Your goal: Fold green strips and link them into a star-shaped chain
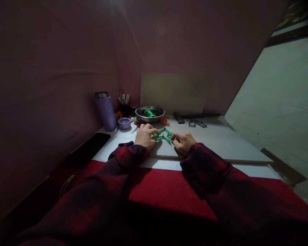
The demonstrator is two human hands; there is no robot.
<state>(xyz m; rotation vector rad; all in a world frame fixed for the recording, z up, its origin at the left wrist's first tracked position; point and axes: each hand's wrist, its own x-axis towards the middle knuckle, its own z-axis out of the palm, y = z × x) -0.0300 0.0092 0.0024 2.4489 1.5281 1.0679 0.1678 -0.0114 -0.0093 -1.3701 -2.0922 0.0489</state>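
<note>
A small green zigzag frame (pixel 163 134), wrapped in shiny green ribbon, lies on a white board (pixel 220 143) between my two hands. My left hand (pixel 145 135) rests on the board with its fingers closed on the frame's left end. My right hand (pixel 184 141) is curled, pinching the frame's right end; a thin bit of ribbon seems to be in its fingers. Both arms wear red and black checked sleeves.
At the back stand a purple flask (pixel 105 111), a small purple cup (pixel 124 123), a metal bowl (pixel 156 118) holding a green ribbon spool (pixel 149 112), pliers (pixel 197 123) and a dark hammer (pixel 192 117). A black phone (pixel 88 147) lies at the left. Red cloth (pixel 164 191) covers the near surface.
</note>
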